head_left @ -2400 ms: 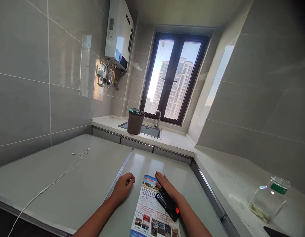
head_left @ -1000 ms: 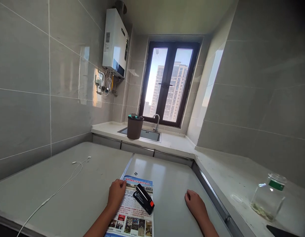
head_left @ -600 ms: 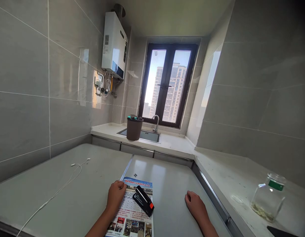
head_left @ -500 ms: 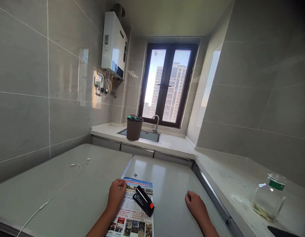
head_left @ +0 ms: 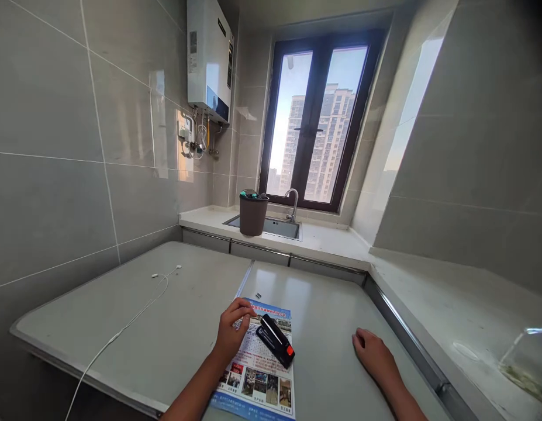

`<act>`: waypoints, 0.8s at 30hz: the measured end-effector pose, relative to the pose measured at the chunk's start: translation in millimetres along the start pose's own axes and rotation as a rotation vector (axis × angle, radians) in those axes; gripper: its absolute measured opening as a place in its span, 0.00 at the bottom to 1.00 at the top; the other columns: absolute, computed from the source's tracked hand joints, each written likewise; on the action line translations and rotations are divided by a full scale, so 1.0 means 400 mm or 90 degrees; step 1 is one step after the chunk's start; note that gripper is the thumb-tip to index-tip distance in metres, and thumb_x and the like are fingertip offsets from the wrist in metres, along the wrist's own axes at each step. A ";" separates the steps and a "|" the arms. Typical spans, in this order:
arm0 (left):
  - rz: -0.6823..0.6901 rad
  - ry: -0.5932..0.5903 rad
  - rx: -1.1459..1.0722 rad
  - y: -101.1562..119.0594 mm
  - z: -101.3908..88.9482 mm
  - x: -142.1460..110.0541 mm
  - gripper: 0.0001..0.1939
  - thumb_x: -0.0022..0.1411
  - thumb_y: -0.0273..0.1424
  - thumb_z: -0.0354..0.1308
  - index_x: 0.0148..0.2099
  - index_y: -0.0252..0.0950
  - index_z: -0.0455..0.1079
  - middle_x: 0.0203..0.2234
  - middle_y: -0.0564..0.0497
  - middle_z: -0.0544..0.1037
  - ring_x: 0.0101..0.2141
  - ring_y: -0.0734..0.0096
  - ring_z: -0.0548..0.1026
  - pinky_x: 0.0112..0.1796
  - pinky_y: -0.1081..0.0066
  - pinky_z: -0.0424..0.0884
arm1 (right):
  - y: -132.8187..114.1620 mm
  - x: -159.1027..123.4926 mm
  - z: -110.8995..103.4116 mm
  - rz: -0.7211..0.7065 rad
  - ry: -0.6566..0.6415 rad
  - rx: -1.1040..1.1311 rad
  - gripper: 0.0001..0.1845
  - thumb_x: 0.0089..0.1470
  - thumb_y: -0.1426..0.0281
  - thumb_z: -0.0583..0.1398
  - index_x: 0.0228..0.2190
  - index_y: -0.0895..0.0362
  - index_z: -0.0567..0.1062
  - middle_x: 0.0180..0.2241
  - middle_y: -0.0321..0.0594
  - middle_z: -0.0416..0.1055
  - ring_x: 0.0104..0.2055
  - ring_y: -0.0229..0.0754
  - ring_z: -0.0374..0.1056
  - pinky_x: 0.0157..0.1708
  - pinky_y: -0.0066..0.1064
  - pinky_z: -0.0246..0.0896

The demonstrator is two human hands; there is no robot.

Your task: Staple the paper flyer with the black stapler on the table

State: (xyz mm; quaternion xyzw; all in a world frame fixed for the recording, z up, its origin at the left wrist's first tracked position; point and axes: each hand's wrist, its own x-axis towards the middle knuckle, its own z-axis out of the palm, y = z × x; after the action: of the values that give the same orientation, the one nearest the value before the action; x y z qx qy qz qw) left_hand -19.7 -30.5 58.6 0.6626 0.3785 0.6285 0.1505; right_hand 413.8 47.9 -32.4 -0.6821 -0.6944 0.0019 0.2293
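A printed paper flyer with pictures and text lies on the table. On it rests a black stapler with a red end, lying at a slant. Over the flyer's upper left edge is my left hand, its fingers partly stretched toward the stapler but apart from it, holding nothing. My right hand rests on the tabletop to the right of the flyer, fingers curled in, with nothing visible in them. Just beyond the flyer's top edge sit small strips of staples.
A white cable runs across the table's left side. Ahead, a brown bin stands by the sink and faucet. A glass jar is on the right counter. The table has a seam down its middle.
My left hand has loosened from a curled shape, its fingers now reaching toward the stapler. The view has tilted down and turned left. My right hand stays curled on the table.
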 end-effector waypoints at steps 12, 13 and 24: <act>0.150 -0.006 -0.142 0.354 0.013 -0.005 0.12 0.69 0.35 0.56 0.43 0.48 0.83 0.23 0.48 0.79 0.21 0.65 0.73 0.24 0.66 0.68 | 0.004 -0.002 0.013 -0.009 0.019 -0.007 0.17 0.60 0.59 0.48 0.21 0.50 0.59 0.26 0.40 0.70 0.30 0.46 0.68 0.30 0.34 0.54; 0.127 -0.007 -0.176 0.352 0.017 -0.002 0.13 0.69 0.37 0.56 0.41 0.48 0.83 0.22 0.48 0.78 0.20 0.66 0.72 0.24 0.66 0.68 | -0.003 -0.005 0.006 -0.009 0.024 0.000 0.17 0.60 0.59 0.49 0.21 0.50 0.58 0.25 0.40 0.69 0.30 0.46 0.68 0.30 0.34 0.54; -0.475 -0.279 -0.670 0.107 0.179 -0.033 0.19 0.58 0.41 0.56 0.20 0.35 0.70 0.16 0.51 0.66 0.17 0.75 0.60 0.18 0.73 0.55 | -0.407 -0.064 -0.128 -0.038 -0.230 0.674 0.21 0.58 0.46 0.59 0.32 0.51 0.67 0.21 0.29 0.61 0.19 0.35 0.53 0.20 0.27 0.48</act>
State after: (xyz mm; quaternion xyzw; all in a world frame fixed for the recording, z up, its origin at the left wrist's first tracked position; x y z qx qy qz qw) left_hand 62.4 -48.5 66.5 0.4383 0.1860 0.4864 0.7326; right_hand 275.4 -3.8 56.8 -0.4428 -0.6456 0.4611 0.4178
